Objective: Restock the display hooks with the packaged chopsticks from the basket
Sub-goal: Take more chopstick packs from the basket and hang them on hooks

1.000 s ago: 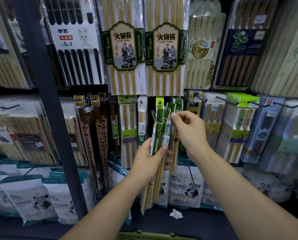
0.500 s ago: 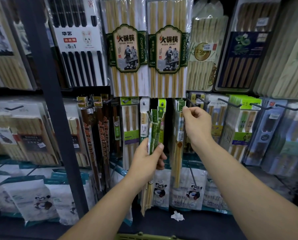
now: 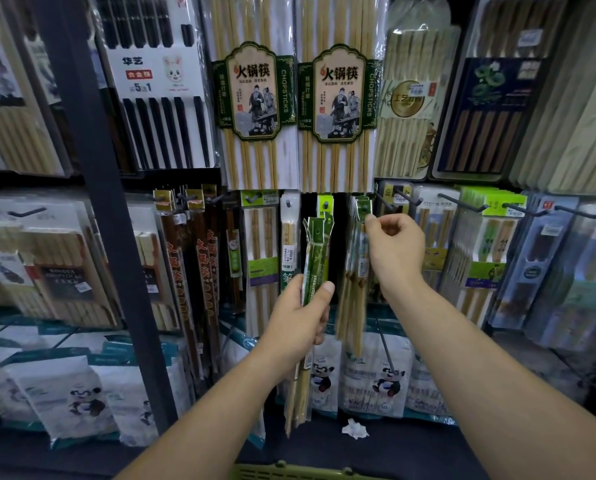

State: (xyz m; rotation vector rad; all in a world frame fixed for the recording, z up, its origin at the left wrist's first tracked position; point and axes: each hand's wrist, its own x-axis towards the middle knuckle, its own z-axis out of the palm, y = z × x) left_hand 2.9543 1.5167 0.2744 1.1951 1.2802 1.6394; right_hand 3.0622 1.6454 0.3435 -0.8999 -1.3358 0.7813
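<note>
My left hand (image 3: 300,320) grips a bundle of several slim chopstick packets (image 3: 315,258) with green header cards, held upright in front of the lower row of hooks. My right hand (image 3: 393,251) pinches the green header of another chopstick packet (image 3: 357,271) and holds it at a display hook just under the large bamboo packs, where similar packets hang. The hook's tip is hidden behind that header. A strip of the green basket's rim (image 3: 289,471) shows at the bottom edge.
A dark upright post (image 3: 106,202) divides the rack on the left. Black hooks (image 3: 462,202) stick out toward me on the right. Large bamboo chopstick packs (image 3: 255,98) hang above, panda-printed bags (image 3: 376,372) below. A crumpled white scrap (image 3: 354,428) lies on the dark shelf.
My right hand pulled one packet out of the bundle, carried it up and right, and now holds its header at the hook. The left hand stayed put with the rest.
</note>
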